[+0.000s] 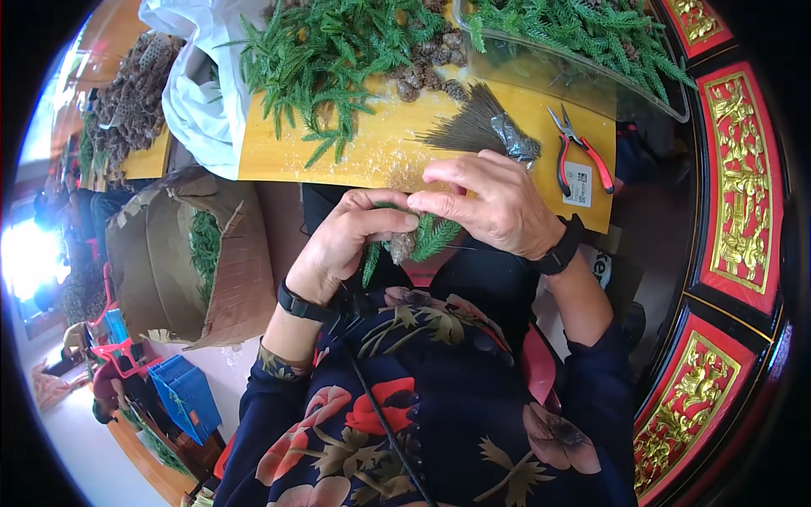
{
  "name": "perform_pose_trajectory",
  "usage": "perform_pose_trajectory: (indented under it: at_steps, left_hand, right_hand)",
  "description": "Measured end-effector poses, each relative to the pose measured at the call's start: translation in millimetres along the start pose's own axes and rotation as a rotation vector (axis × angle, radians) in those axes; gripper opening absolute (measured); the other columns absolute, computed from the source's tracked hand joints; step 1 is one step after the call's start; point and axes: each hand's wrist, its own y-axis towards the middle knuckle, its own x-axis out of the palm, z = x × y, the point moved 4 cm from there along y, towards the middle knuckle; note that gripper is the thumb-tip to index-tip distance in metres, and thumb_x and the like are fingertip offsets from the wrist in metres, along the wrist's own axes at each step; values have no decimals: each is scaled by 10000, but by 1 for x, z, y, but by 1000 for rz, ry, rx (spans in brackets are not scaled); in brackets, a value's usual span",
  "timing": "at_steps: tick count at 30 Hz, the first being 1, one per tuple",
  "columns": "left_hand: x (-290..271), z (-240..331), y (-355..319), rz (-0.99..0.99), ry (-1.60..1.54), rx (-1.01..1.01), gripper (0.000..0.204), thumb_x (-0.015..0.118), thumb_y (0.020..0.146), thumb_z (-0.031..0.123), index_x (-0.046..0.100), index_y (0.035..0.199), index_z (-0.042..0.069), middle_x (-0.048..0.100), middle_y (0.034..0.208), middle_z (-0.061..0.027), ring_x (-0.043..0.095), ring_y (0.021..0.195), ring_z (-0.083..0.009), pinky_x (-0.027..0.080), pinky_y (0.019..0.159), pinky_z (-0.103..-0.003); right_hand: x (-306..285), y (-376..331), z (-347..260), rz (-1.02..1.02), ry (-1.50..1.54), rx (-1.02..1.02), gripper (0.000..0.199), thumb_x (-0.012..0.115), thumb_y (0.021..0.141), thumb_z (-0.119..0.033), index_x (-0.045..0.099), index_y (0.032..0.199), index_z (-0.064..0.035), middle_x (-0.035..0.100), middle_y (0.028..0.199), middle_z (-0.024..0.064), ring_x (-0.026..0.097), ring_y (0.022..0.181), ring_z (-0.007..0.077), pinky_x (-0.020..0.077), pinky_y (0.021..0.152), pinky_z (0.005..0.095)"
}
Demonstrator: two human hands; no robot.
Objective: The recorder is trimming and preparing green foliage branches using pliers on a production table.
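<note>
My left hand [346, 241] and my right hand [490, 203] meet just in front of the wooden table's near edge [338, 173]. Together they pinch a small bundle of green sprigs [435, 237] with a brown pine cone [402, 247] at its base. A thin wire runs from the bundle toward my right wrist. Each wrist carries a black band. On the table just beyond my right hand lies a fan of dark thin wires [473, 127] wrapped at one end.
Red-handled pliers [579, 152] lie at the table's right. Loose green sprigs [329, 51] and pine cones [431, 72] cover the far side, with a clear plastic bin [583, 76] of greenery. A cardboard box [190, 262] and white bag [198, 93] stand left. Ornate red-gold panels [743, 194] curve right.
</note>
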Motion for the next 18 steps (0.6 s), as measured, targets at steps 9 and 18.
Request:
perform_pose_trajectory:
  at_steps: [9,18]
  left_hand:
    - [5,-5,-1,-18,-29,11,109,650,802,-3,680,907,1,669,826,-17,590,750,-57,453,696,-181]
    - [13,8,-9,78,406,195,82,691,787,5,686,869,3,653,786,-12,573,699,-58,455,654,-212]
  right_hand:
    - [4,-3,1,-17,-39,-74,271,677,723,-117,702,990,-151,623,988,39,628,768,204,485,640,320]
    - [2,-2,-6,-48,17,115,204,714,723,-112,674,923,-110,627,936,25,616,743,203,444,604,318]
